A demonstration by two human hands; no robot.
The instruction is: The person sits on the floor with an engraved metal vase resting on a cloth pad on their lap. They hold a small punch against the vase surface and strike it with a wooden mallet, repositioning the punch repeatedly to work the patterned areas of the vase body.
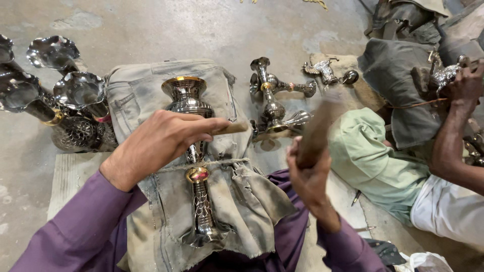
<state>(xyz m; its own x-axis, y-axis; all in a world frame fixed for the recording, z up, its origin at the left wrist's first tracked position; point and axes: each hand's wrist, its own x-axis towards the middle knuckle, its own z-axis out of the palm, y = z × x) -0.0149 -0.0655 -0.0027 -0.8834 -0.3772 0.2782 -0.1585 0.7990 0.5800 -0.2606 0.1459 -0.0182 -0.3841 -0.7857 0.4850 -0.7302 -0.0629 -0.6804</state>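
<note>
Engraving step: L hand (159, 143) pinches a small chisel (233, 128) over the metal vase (194, 151) lying on a cloth pad (237, 196) on the lap. R hand (308, 176) fist-grips a raised wooden mallet (317, 132), blurred. Next needs a square hit on the chisel, I'd say.

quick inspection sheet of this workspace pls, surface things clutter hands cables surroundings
surface: bare concrete floor; worn grey cloth spread over the lap
job's things: engraved metal vase lying on the cloth, tied down with a cord
clutter: flared metal vases at left; small metal pieces on the floor ahead
grippers: left hand over the vase, fingers shut on a slim rod; right hand gripping a wooden mallet, blurred
cables: nothing seen
surroundings: another person's arm at right, holding a metal piece
</note>
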